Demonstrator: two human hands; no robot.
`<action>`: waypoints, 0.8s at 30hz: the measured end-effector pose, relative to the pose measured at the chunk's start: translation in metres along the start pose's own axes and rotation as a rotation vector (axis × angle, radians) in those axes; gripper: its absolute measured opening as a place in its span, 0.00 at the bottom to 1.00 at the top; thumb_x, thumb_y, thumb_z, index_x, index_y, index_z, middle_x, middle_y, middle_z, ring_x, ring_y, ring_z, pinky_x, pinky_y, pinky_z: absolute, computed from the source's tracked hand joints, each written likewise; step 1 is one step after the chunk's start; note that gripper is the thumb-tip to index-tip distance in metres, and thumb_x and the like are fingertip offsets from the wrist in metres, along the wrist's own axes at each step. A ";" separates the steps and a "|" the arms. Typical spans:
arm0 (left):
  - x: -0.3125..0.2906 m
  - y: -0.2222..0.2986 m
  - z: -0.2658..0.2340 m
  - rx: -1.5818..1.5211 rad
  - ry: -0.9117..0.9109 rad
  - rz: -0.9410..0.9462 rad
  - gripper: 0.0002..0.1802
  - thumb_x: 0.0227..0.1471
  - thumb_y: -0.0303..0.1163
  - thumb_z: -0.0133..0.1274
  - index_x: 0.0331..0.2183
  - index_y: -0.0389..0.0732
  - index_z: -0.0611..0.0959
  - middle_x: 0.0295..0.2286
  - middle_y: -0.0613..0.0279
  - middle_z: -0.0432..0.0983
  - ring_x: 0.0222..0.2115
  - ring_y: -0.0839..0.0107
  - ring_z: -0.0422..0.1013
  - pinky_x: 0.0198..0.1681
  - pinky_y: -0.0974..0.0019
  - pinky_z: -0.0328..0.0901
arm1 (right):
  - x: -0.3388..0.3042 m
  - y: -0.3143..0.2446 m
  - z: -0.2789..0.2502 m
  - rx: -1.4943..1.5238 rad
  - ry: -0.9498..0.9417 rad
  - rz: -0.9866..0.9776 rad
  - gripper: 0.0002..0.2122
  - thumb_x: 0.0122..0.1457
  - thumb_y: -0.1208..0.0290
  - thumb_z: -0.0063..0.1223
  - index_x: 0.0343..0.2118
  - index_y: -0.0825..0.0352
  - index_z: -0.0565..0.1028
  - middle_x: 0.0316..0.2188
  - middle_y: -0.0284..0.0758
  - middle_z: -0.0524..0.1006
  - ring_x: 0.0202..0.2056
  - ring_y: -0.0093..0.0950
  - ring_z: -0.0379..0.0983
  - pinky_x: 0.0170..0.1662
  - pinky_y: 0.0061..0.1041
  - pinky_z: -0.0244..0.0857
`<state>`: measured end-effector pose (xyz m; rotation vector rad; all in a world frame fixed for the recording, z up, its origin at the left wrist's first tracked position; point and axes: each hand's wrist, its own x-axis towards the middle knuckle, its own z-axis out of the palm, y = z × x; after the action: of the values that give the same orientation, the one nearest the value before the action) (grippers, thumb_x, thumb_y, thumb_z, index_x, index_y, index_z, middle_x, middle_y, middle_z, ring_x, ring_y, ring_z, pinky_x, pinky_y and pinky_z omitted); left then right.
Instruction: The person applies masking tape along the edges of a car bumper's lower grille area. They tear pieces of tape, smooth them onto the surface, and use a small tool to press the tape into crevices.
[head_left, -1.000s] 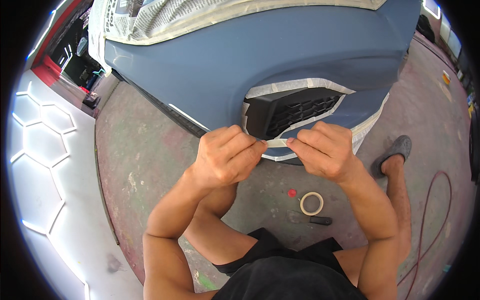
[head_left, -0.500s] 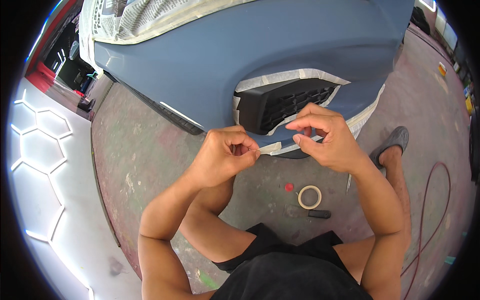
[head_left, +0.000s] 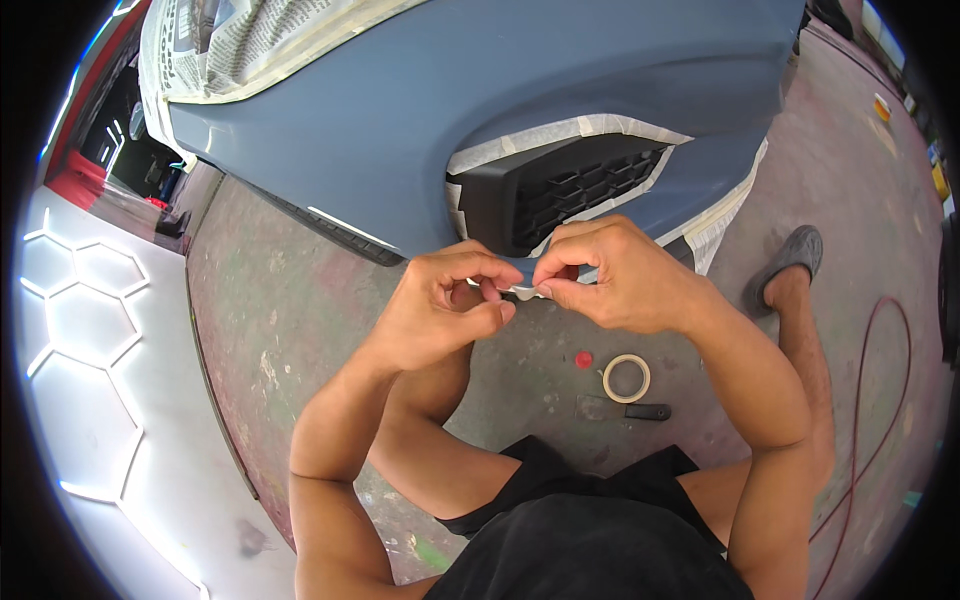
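Observation:
In front of me is a blue-grey car bumper [head_left: 370, 150] with a black grille insert [head_left: 590, 185]. Strips of masking tape [head_left: 540, 134] border the grille opening. At the bumper's lower edge, my right hand [head_left: 630, 278] pinches a short piece of masking tape [head_left: 524, 293] between thumb and forefinger. My left hand [head_left: 425, 305] is just beside it on the left, thumb and forefinger apart, with nothing visible held. The fingers hide part of the tape piece and the edge behind it.
On the floor below my hands lie a masking tape roll [head_left: 627, 379], a putty knife [head_left: 648, 411] with a black handle and a red cap [head_left: 584, 360]. Taped newspaper [head_left: 250, 50] covers the upper left. A dark red hose [head_left: 856, 440] loops at right; a lit panel [head_left: 90, 340] stands left.
My left thumb and forefinger have parted from the tape piece. My right hand has moved left and closed on it. The view has shifted slightly.

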<state>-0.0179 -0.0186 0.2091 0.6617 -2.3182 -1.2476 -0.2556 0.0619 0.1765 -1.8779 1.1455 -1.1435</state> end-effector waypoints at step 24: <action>-0.007 -0.043 0.050 -0.738 0.468 -0.261 0.08 0.64 0.27 0.59 0.40 0.32 0.88 0.34 0.55 0.86 0.33 0.70 0.80 0.38 0.70 0.71 | -0.047 0.023 0.033 -0.166 0.591 -0.278 0.04 0.57 0.84 0.64 0.35 0.71 0.83 0.31 0.37 0.81 0.29 0.30 0.76 0.32 0.28 0.69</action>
<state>-0.0315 -0.0028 0.1467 0.8702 -1.2900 -1.6983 -0.2452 0.0979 0.1274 -1.9207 1.3438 -1.8986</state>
